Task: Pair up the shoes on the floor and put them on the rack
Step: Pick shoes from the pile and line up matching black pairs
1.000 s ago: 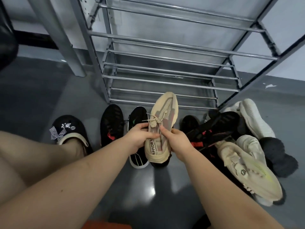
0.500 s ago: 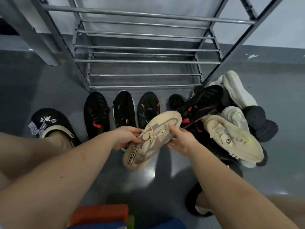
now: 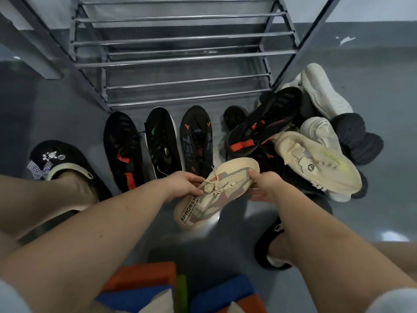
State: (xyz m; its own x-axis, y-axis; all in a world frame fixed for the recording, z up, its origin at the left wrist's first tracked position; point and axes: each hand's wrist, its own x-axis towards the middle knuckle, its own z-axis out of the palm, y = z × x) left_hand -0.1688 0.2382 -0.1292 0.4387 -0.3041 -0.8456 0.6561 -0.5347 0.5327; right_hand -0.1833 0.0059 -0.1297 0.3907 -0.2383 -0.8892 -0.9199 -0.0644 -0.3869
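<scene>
Evidently mid-pairing, both hands hold one beige knit sneaker [image 3: 216,193] above the floor [image 3: 56,114]: the left hand [image 3: 185,182] pinches its lace side, the right hand [image 3: 262,185] grips the toe edge, likely turning it to find its match. Three black sneakers [image 3: 159,143] line up before the empty shoe rack [image 3: 180,59]; a jumbled pile [image 3: 304,141] lies right.

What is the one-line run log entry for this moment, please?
left hand: holds beige sneaker | right hand: holds same sneaker | rack: no shoes seen | black sneakers: on floor
</scene>
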